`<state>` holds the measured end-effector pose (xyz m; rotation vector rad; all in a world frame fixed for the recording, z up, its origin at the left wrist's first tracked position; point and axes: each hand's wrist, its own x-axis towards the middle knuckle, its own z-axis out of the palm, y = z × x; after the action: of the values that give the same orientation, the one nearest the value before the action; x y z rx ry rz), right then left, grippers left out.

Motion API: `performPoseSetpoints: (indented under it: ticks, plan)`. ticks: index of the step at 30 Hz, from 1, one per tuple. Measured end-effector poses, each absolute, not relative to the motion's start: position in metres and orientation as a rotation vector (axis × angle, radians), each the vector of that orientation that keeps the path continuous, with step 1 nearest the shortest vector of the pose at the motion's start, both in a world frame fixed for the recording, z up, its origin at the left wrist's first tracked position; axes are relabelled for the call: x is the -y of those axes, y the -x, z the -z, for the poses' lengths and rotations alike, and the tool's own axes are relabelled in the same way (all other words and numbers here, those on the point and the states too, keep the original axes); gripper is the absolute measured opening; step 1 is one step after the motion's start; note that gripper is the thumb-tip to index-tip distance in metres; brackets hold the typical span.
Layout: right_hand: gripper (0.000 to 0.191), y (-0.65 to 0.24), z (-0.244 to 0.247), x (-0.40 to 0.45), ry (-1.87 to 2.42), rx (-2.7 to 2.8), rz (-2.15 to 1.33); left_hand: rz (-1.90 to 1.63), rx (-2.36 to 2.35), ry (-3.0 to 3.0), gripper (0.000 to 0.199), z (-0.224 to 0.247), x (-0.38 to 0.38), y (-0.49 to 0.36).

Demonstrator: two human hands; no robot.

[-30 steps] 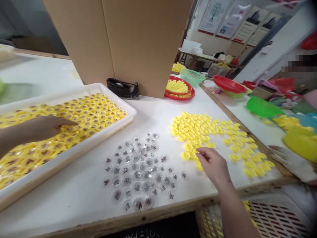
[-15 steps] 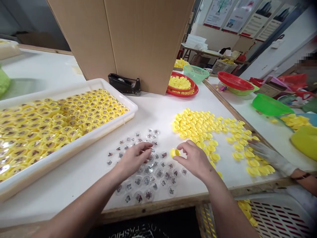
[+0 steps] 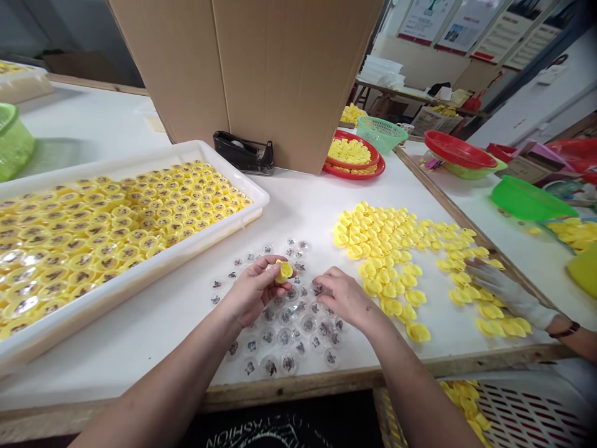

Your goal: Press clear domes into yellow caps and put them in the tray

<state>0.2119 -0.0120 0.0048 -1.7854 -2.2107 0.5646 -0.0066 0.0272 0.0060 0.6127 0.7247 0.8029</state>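
The left hand (image 3: 252, 291) pinches a cup (image 3: 286, 270) above the clear caps (image 3: 285, 337); the right hand (image 3: 345, 297) has bent fingers among them, but I cannot tell if it grips one; picture cups (image 3: 129, 252) in the tray (image 3: 252, 214) look done; caps and bare cups (image 3: 373, 227) on the table (image 3: 298, 199) seem left.

- Brown cardboard sheet (image 3: 261, 81), upright, with a vertical crease
- Black tape dispenser (image 3: 242, 155) at its foot
- Lime-green basket (image 3: 13, 143), far left
- Round red tray (image 3: 459, 150) above a yellow-green basket (image 3: 476, 172)
- Bright-green basin (image 3: 532, 199), right
- Posters (image 3: 426, 20) on the back wall (image 3: 422, 61)
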Motion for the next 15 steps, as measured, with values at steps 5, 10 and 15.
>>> performPoseSetpoints:
  ticks: [5,10,15]
  plan:
    - [0.017,-0.207,-0.009,0.017,1.787,2.141,-0.559,-0.803,-0.708,-0.517,0.023,-0.001,-0.025,0.003]
    - [0.019,-0.198,-0.034,0.028,1.581,1.926,-0.590,-0.721,-0.632,-0.470,0.023,0.000,-0.018,-0.002]
    - [0.026,-0.183,-0.047,0.034,1.412,1.778,-0.641,-0.687,-0.541,-0.505,0.022,0.000,-0.011,-0.005]
